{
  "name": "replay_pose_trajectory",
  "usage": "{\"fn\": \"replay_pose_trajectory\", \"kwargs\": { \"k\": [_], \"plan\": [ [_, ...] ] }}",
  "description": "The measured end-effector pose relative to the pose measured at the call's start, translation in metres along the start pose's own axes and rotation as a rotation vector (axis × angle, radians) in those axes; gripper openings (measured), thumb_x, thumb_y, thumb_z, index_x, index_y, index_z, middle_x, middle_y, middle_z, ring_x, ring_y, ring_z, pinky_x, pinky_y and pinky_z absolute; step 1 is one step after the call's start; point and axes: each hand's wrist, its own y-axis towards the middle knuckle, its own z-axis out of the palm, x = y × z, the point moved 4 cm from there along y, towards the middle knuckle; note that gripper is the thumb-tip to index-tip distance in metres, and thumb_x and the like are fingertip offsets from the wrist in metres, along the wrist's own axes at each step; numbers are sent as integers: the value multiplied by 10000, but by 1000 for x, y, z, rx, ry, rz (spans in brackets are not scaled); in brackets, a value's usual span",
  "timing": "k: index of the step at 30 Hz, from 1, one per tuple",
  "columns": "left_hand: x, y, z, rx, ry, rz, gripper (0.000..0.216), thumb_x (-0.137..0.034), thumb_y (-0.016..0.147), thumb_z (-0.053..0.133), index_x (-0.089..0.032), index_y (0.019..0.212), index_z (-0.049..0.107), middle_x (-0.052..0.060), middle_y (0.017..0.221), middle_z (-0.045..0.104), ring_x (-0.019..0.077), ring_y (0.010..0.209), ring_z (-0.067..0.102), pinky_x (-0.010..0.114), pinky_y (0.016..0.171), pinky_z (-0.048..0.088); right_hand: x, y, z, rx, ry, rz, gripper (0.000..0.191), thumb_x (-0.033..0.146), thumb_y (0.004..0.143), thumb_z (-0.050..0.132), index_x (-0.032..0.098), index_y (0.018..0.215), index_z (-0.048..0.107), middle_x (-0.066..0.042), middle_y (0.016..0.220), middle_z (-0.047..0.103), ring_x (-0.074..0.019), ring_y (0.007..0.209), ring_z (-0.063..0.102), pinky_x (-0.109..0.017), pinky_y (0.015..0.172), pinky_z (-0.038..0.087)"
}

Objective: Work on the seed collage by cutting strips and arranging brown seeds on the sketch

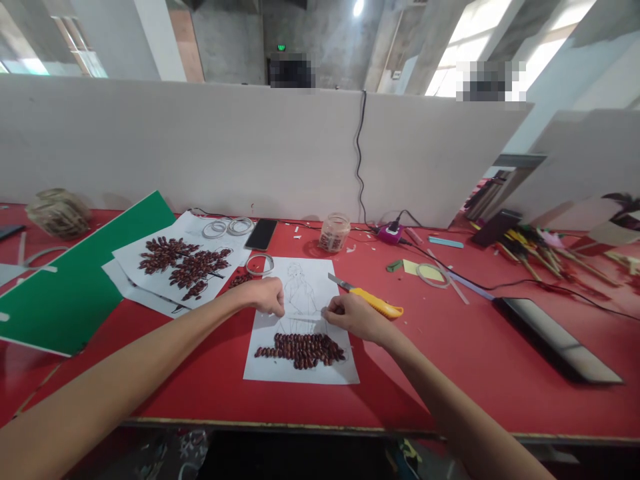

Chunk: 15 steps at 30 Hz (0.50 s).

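Observation:
A pale, thin strip of tape [306,318] spans the gap between my two hands, just over a pencil drawing on a white sheet of paper [300,375]. My left hand [270,297] is closed, pinching the strip's left end. At the other end, my right hand [350,315] is also closed in a pinch. Rows of dark brown seeds [303,348] cover the lower part of the drawing, close below my hands. Beyond the right hand lies a yellow utility knife [377,303] with its blade out. A tape roll [260,265] rests by the sheet's upper left corner.
Left of the sheet are papers with seed-covered leaf shapes [185,263] and a green board [90,280]. A phone [261,234], a glass jar [335,233] and a purple power adapter [390,233] stand farther back. A black tablet [557,340] lies right.

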Motion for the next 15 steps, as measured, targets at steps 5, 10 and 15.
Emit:
{"fn": "replay_pose_trajectory", "kwargs": {
  "k": [5, 10, 15],
  "plan": [
    [0, 2, -1, 15, -3, 5, 174, -232, 621, 645, -148, 726, 755, 14, 612, 660, 143, 577, 555, 228, 520, 376, 0, 0, -1, 9, 1, -6, 176, 291, 769, 607, 186, 628, 608, -12, 637, 650, -154, 619, 567, -268, 559, 376],
    [0, 1, 1, -9, 5, 5, 192, -221, 614, 644, -142, 741, 763, 21, 623, 667, 151, 594, 577, 230, 518, 374, 1, 0, 0, 7, -2, -1, 155, 274, 770, 606, 185, 643, 610, -11, 633, 651, -153, 615, 571, -265, 561, 382],
    [2, -1, 2, -51, 0, 5, 220, -222, 615, 643, -138, 769, 776, 35, 687, 708, 159, 656, 619, 220, 544, 393, 0, 2, 3, -6, -17, 17, 140, 255, 768, 602, 182, 649, 605, -21, 648, 666, -155, 618, 578, -264, 561, 390]
  ]
}}
